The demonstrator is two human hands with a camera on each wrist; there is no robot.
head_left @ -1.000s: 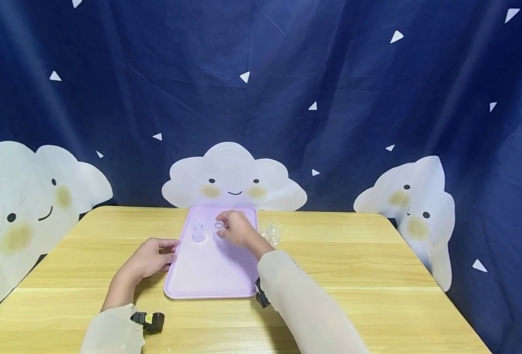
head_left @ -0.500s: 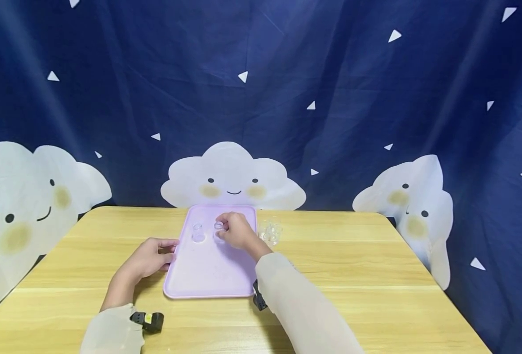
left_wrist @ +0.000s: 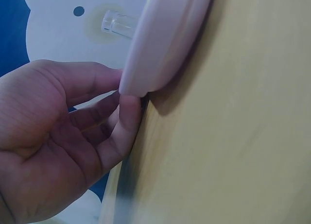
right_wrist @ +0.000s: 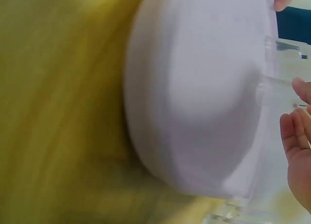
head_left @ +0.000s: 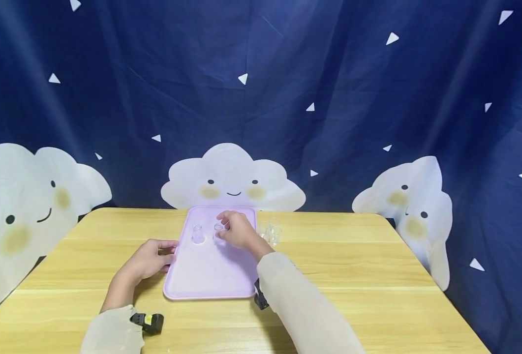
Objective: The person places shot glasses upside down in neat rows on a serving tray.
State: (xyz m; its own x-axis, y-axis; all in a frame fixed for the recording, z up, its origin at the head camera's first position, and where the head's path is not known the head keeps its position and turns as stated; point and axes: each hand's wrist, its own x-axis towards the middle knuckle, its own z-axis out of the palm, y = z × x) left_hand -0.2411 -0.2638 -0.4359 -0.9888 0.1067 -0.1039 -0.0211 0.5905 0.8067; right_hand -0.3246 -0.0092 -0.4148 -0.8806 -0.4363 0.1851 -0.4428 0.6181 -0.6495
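A lilac tray [head_left: 212,275] lies on the table. My left hand [head_left: 147,259] grips its left rim; in the left wrist view the thumb [left_wrist: 95,80] is against the rim and a finger [left_wrist: 129,114] reaches beneath. Two small clear glasses stand upright side by side toward the tray's far end. The left glass [head_left: 198,234] stands free of either hand. Around the upper part of the right glass [head_left: 218,228] my right hand [head_left: 238,230] has its thumb on the near side and fingers on the far side. That hand is partly cut off in the right wrist view.
Several more clear glasses [head_left: 273,233] are grouped on the wooden table [head_left: 340,265] just right of the tray, partly behind the right wrist. A dark blue curtain [head_left: 278,113] with cloud prints hangs behind the table's far edge.
Both hands, the tray and the two glasses stay almost where they were. The right fingers shift only slightly about the glass, and the head view moves a little.
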